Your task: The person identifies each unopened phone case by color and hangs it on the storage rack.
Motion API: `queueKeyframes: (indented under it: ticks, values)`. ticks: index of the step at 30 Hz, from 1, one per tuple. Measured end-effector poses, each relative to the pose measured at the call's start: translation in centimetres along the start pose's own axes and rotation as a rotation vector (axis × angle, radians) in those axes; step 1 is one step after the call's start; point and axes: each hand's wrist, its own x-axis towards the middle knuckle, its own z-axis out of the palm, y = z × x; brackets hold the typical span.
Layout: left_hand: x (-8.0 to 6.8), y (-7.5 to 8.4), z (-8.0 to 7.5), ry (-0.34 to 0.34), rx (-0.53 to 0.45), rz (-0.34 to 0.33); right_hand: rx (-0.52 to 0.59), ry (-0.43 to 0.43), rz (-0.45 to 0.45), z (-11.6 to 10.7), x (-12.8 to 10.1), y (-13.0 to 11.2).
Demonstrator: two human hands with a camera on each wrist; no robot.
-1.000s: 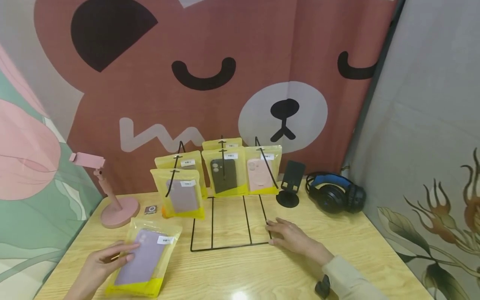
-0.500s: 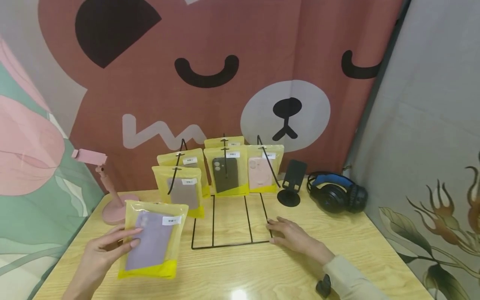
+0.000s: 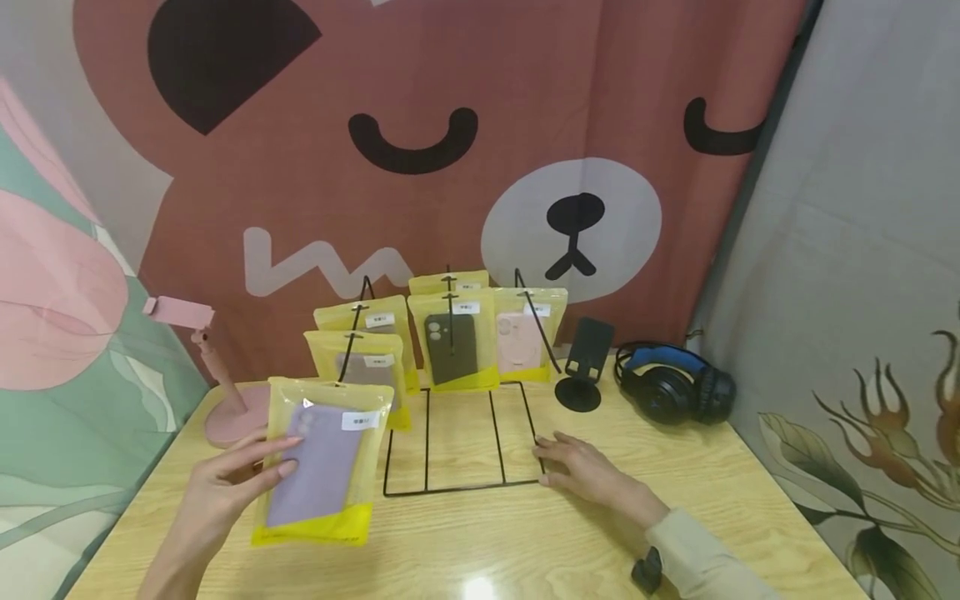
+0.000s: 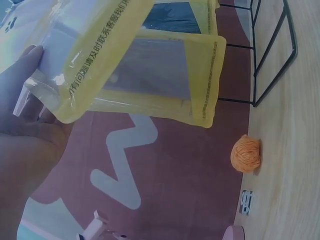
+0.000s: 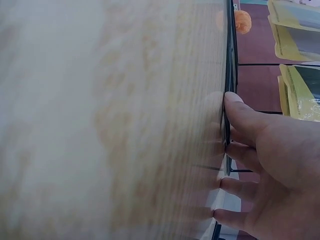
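Observation:
My left hand (image 3: 225, 492) pinches a clear yellow pouch (image 3: 360, 475) by its left side, thumb in front; a purple phone case (image 3: 315, 467) shows inside. The pouch hangs above the table, its top overlapping the front pouch on the left hook of a black wire display rack (image 3: 465, 486). In the left wrist view the held pouch (image 4: 95, 55) covers part of that hung pouch (image 4: 150, 70). My right hand (image 3: 588, 471) rests at the right front corner of the rack's base, fingertips touching the wire and table. In the right wrist view its fingers (image 5: 240, 190) are spread.
Pouches with a black case (image 3: 452, 350) and a pink case (image 3: 517, 342) hang on the other hooks. Right of the rack stand a black phone stand (image 3: 587, 354) and headphones (image 3: 671, 392). A pink stand (image 3: 232, 408) is left; an orange yarn ball (image 4: 246, 154) lies near the rack.
My left hand has lifted the pouch off the table region and carried it up and right, toward the left hook. The right hand stays at the rack's base.

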Motion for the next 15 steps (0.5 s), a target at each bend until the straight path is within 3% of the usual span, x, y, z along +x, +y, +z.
queueKeyframes:
  ticks: [5,15]
  values:
    - [0.4,-0.2,0.2,-0.034,0.004,0.037,-0.002,0.001,-0.002,0.0,0.0,0.0]
    - [0.7,-1.1,0.6,0.079,0.107,-0.103,-0.010,0.008,-0.018,0.0,0.0,0.1]
